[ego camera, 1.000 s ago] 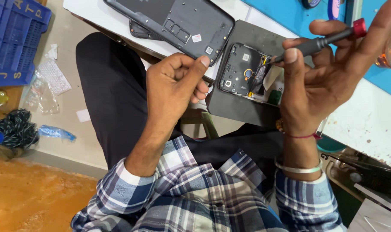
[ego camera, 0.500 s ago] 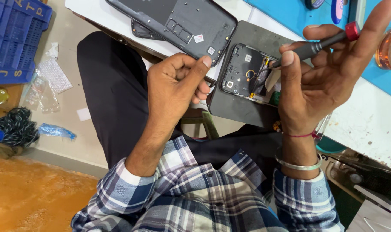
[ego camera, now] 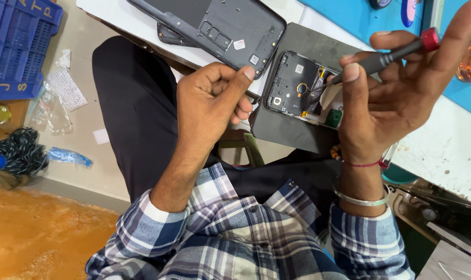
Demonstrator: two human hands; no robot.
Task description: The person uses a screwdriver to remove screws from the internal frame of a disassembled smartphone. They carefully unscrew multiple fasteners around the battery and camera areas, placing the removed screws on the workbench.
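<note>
An opened phone with its circuit board exposed lies on a dark mat at the table edge. My right hand grips a slim black screwdriver with a red cap, its tip on the phone's inner parts. My left hand rests at the table edge with its thumb raised and fingers curled, just left of the mat, holding nothing I can see. The phone's removed dark back cover lies face down just above my left hand.
A blue plastic crate stands on the floor at the left, with plastic bags and a dark bundle of cord below it. A blue mat covers the far table. Metal gear sits at lower right.
My right hand has shifted slightly with the screwdriver while its tip stays on the open phone. My left hand keeps its place at the table edge.
</note>
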